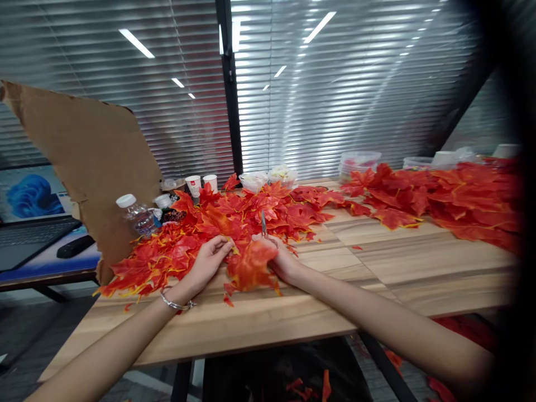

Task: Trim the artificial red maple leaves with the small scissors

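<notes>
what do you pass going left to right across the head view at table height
laptop → cardboard sheet → water bottle → paper cups → left hand → right hand gripping scissors → plastic containers → big leaf pile

A torn brown cardboard sheet (pixel 90 153) stands at the left. Beside it lie a clear plastic bottle (pixel 136 215), two white paper cups (pixel 201 184) and an open laptop (pixel 31 215).
</notes>
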Available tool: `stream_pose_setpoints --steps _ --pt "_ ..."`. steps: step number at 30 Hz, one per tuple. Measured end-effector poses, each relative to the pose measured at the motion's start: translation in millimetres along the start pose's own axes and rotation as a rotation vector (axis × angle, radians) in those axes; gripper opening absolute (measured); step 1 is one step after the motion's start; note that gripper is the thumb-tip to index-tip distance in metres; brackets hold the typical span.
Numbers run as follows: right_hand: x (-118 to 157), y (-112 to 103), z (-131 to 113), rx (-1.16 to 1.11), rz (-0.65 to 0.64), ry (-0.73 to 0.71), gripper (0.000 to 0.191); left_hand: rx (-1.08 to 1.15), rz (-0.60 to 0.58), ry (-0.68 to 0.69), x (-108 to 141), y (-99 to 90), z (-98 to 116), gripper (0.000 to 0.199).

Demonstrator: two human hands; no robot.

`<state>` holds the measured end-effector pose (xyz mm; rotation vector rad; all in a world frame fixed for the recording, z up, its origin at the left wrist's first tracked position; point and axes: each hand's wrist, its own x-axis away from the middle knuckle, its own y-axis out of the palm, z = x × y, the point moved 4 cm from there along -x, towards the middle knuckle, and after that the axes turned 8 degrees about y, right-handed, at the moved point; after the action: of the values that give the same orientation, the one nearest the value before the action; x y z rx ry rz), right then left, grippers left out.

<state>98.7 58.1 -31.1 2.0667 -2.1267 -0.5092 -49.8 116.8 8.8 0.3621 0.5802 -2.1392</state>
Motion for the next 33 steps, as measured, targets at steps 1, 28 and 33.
stream_pose_setpoints --steps 1,28,33 --pt "2 1 -2 -0.002 -0.016 0.003 0.031 -0.005 -0.002 0.005 0 0.4 1 0.023" --pt "11 7 -19 0.124 0.108 -0.02 0.034 -0.21 -0.204 0.037 8 8.2 3 0.023" --pt "11 6 -18 0.008 0.088 -0.061 0.032 -0.12 -0.16 0.004 6 7.3 1 0.024"
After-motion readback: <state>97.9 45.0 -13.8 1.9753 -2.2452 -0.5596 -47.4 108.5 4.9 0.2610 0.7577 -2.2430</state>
